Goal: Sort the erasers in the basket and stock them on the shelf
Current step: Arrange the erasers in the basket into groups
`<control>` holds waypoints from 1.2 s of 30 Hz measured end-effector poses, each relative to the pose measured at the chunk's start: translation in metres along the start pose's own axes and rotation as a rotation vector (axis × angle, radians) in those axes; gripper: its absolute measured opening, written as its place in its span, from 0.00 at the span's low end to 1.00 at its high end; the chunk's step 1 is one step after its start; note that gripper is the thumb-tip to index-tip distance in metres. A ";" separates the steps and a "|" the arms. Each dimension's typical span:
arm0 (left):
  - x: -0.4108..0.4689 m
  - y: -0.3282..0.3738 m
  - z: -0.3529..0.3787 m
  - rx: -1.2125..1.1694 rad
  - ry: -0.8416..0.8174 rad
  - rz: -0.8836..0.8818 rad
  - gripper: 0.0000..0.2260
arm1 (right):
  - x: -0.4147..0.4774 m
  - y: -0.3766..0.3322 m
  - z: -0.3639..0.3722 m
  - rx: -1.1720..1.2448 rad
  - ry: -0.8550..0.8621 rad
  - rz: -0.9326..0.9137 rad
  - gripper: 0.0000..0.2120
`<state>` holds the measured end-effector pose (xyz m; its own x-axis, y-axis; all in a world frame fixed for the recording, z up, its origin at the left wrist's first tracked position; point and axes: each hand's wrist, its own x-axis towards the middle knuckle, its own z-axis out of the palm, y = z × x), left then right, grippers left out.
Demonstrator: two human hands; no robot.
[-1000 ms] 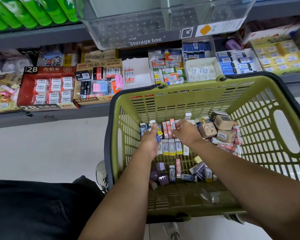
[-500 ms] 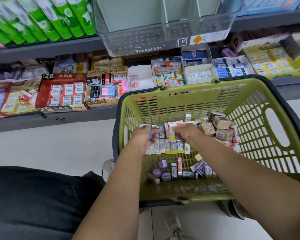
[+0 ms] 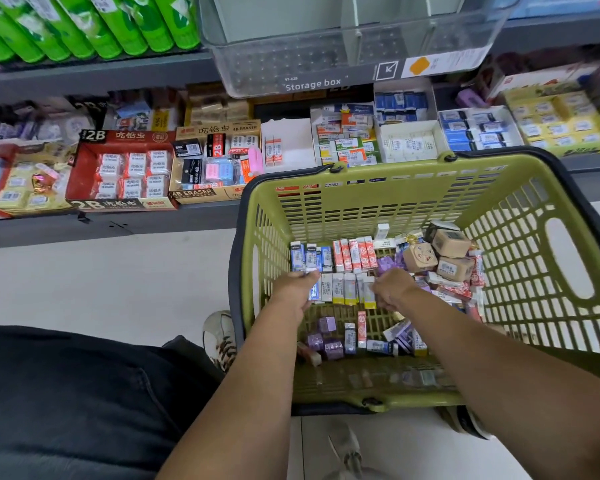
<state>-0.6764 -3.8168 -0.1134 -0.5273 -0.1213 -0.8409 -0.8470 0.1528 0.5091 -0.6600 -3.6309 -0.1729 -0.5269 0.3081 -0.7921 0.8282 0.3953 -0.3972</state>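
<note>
A green basket [image 3: 395, 188] with a dark rim stands on the floor before the low shelf. Inside it, blue erasers [image 3: 310, 256] and red erasers [image 3: 354, 254] stand in a far row. White and yellow erasers [image 3: 343, 289] form a nearer row. Purple cube erasers [image 3: 326, 336] and tan boxed erasers [image 3: 451, 254] lie loose. My left hand [image 3: 293, 289] pinches a blue eraser [image 3: 313, 292] at the near row's left end. My right hand [image 3: 392, 287] curls its fingers against the white and yellow eraser [image 3: 369, 292] at the right end; its fingertips are hidden.
The shelf [image 3: 118, 223] carries open eraser boxes: a red 2B box [image 3: 118, 202], a 4B box [image 3: 201, 194], a white box [image 3: 291, 150] holding two red erasers. A clear storage box [image 3: 312, 83] overhangs above. My dark trouser leg [image 3: 66, 393] fills the lower left.
Both hands have drawn back from the far blue and red row to the two ends of the nearer white and yellow row. The far row now stands uncovered.
</note>
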 end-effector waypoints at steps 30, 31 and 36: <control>0.007 -0.005 0.006 -0.098 0.090 -0.124 0.05 | 0.000 0.010 0.005 -1.065 0.153 -0.397 0.25; 0.008 -0.005 0.006 -0.106 0.089 -0.134 0.05 | 0.000 0.011 0.003 -1.019 0.164 -0.382 0.26; 0.008 -0.004 0.007 -0.154 0.061 -0.148 0.09 | 0.001 0.015 -0.012 -0.993 0.189 -0.326 0.32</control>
<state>-0.6769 -3.8119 -0.1228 -0.3958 -0.1910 -0.8983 -0.9132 -0.0218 0.4070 -0.6506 -3.6140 -0.1744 -0.7870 0.1557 -0.5969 0.1597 0.9861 0.0466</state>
